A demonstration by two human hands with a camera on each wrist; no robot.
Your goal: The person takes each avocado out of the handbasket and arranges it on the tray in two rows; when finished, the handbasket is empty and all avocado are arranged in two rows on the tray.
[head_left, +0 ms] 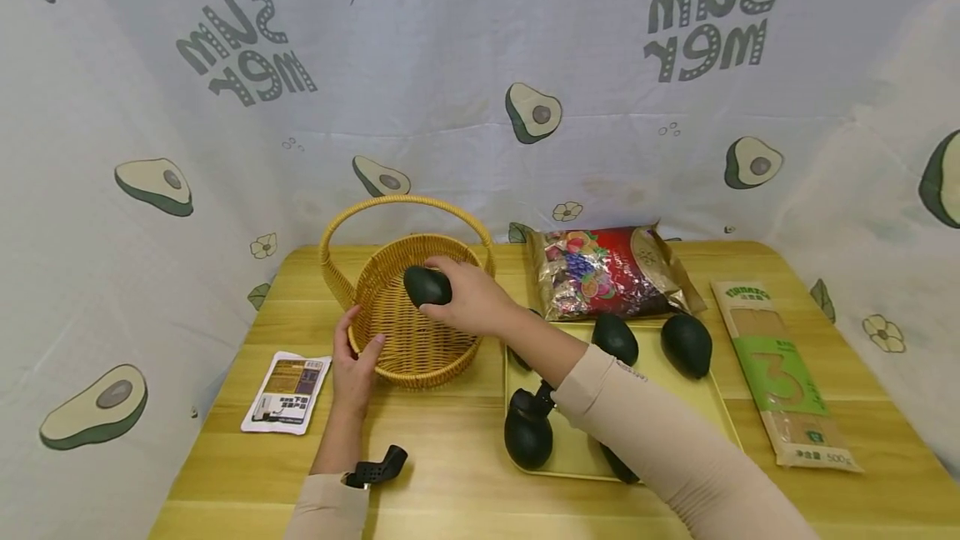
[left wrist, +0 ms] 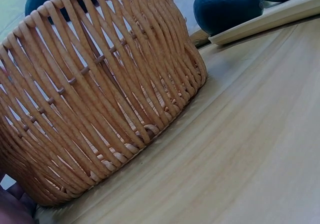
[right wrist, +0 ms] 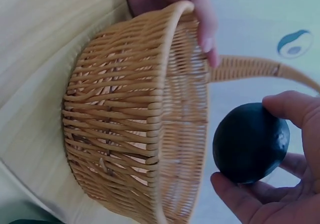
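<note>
One basket [head_left: 416,332]; five dark avocados [head_left: 427,286] — perhaps six.

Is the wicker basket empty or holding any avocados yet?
Empty: the basket shows only bare weave; the avocado is held above it in the right hand.

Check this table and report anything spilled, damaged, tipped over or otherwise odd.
Nothing stands out. The wicker basket sits upright on the table, steadied at its rim by the left hand. The right hand holds a whole dark avocado over it. The other avocados lie intact on the yellow tray.
</note>
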